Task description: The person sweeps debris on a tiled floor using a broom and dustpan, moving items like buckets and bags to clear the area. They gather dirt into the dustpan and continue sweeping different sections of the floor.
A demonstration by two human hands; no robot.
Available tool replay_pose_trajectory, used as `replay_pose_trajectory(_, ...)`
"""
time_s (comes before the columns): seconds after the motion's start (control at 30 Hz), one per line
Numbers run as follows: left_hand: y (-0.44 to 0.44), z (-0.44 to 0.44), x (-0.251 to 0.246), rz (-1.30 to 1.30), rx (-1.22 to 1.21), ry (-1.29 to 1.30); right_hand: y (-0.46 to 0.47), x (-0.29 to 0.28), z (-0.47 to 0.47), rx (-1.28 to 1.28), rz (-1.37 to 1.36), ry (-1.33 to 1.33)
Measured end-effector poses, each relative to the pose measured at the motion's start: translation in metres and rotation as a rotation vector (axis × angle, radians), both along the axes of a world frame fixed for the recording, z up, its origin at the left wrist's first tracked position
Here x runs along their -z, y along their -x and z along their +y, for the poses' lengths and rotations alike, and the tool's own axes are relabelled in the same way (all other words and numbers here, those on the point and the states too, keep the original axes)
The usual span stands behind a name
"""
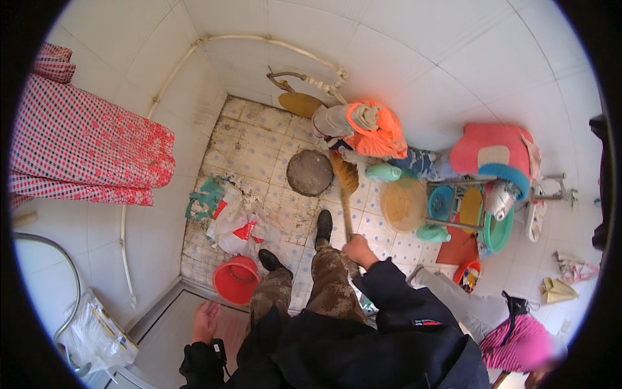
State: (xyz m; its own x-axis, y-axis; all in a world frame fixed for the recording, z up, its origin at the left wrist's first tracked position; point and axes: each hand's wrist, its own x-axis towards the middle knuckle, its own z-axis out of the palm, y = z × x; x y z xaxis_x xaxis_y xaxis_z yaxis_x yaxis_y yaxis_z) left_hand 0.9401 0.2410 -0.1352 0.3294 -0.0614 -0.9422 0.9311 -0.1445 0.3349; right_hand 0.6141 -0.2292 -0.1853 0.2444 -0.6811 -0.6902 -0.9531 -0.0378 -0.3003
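My right hand (357,250) grips the handle of a broom (345,204). Its straw bristles (345,172) rest on the tiled floor beside a round grey slab (310,172). Low on the left, my left hand (206,318) is held palm up with nothing in it, its fingers loosely extended. A red plastic bucket (221,282) stands between that hand and my left shoe (272,261). Beyond the bucket lie crumpled white and red plastic bags (240,233) and torn green scraps (204,199) on the dirty floor.
Against the far wall sit an orange plastic bag (379,138) and a grey pipe-like bundle (333,121). To the right are a yellowish basin (404,204), green bottles (384,172) and a metal rack (454,226). Another person (505,335) is at lower right. Checked cloth (92,141) hangs left.
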Motion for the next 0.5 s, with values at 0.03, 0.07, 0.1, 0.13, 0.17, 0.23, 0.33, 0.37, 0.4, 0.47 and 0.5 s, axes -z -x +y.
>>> replay_pose_trajectory(0.03,0.006,0.001,-0.001,-0.020,-0.017,-0.004,-0.019,0.010,-0.006,-0.165,-0.014,-0.071)
replay_pose_trajectory(0.07,0.014,0.002,-0.004,-0.013,-0.039,0.014,-0.036,0.015,-0.006,-0.264,-0.053,-0.153)
replay_pose_trajectory(0.1,0.021,-0.001,-0.005,-0.012,-0.057,0.038,-0.050,0.015,-0.009,-0.229,-0.120,-0.287)
replay_pose_trajectory(0.13,0.024,-0.006,-0.006,0.005,-0.078,-0.014,-0.063,0.013,-0.012,-0.173,-0.137,-0.312)
replay_pose_trajectory(0.17,0.029,-0.015,-0.007,0.009,-0.060,0.007,-0.069,0.005,-0.016,-0.040,-0.043,-0.348)
replay_pose_trajectory(0.23,0.047,-0.039,-0.011,0.057,-0.041,-0.068,-0.050,-0.026,-0.035,-0.094,-0.112,-0.345)
replay_pose_trajectory(0.33,0.063,-0.090,-0.015,0.007,-0.045,-0.009,-0.010,-0.071,-0.079,-0.318,-0.086,-0.250)
replay_pose_trajectory(0.37,0.063,-0.110,-0.015,-0.001,0.021,-0.053,0.005,-0.083,-0.091,-0.157,-0.064,-0.382)
replay_pose_trajectory(0.4,0.060,-0.133,-0.012,-0.017,0.077,-0.049,0.017,-0.094,-0.101,-0.065,-0.029,-0.455)
replay_pose_trajectory(0.47,0.053,-0.176,-0.010,-0.061,0.172,-0.031,0.030,-0.104,-0.112,-0.088,-0.058,-0.378)
replay_pose_trajectory(0.5,0.048,-0.200,-0.006,-0.083,0.216,-0.021,0.034,-0.106,-0.115,0.007,-0.012,-0.404)
